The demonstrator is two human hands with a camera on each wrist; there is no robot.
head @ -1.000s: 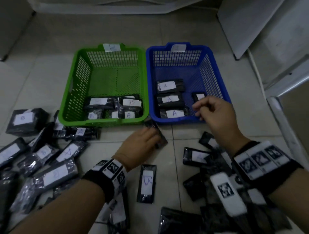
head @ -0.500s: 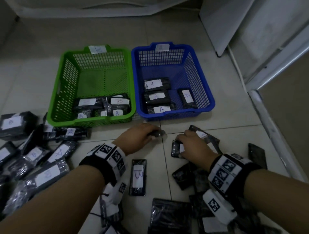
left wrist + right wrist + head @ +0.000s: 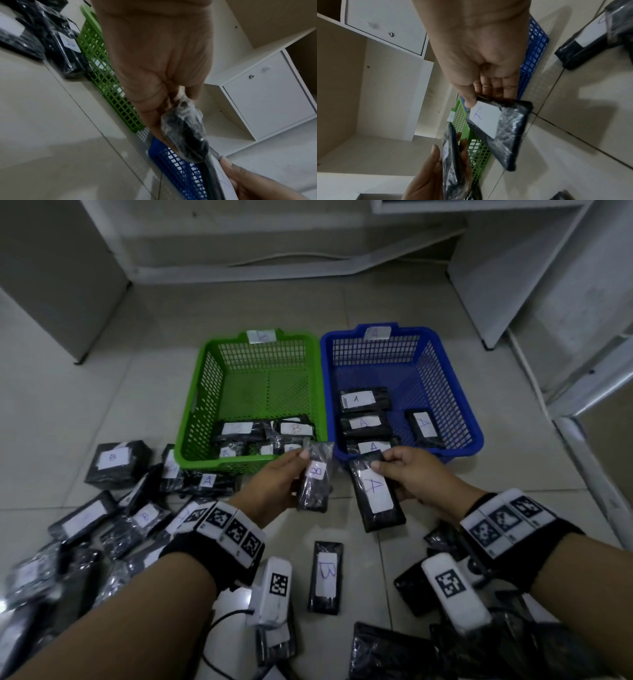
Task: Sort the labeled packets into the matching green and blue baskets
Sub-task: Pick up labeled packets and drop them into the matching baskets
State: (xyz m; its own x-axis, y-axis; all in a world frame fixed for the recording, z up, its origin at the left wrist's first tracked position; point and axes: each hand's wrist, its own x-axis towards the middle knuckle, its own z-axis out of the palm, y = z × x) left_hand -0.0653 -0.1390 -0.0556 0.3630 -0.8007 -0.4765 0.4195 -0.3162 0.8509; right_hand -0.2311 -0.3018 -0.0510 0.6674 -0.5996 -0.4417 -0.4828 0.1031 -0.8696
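My left hand [image 3: 281, 484] holds a black packet labelled B [image 3: 314, 479] upright above the floor, just in front of the green basket [image 3: 191, 405]. My right hand [image 3: 411, 474] pinches a black packet labelled A [image 3: 375, 494] by its top end, in front of the blue basket [image 3: 455, 405]. In the right wrist view the A packet [image 3: 496, 129] hangs from thumb and fingers, with the B packet [image 3: 450, 155] beside it. The left wrist view shows the B packet [image 3: 185, 135] edge-on under my fingers. The green basket's tag reads B and several B packets lie inside. The blue basket's tag reads A and holds several packets.
A loose pile of black packets [image 3: 85, 525] covers the floor at the left, another heap [image 3: 479, 628] lies at the lower right. One B packet [image 3: 325, 577] lies alone between my wrists. White cabinets [image 3: 548, 268] stand behind and to the right of the baskets.
Both hands have lifted off the floor, each with a packet, and now hold them up in front of the baskets. My head has tilted up, showing more of the cabinets.
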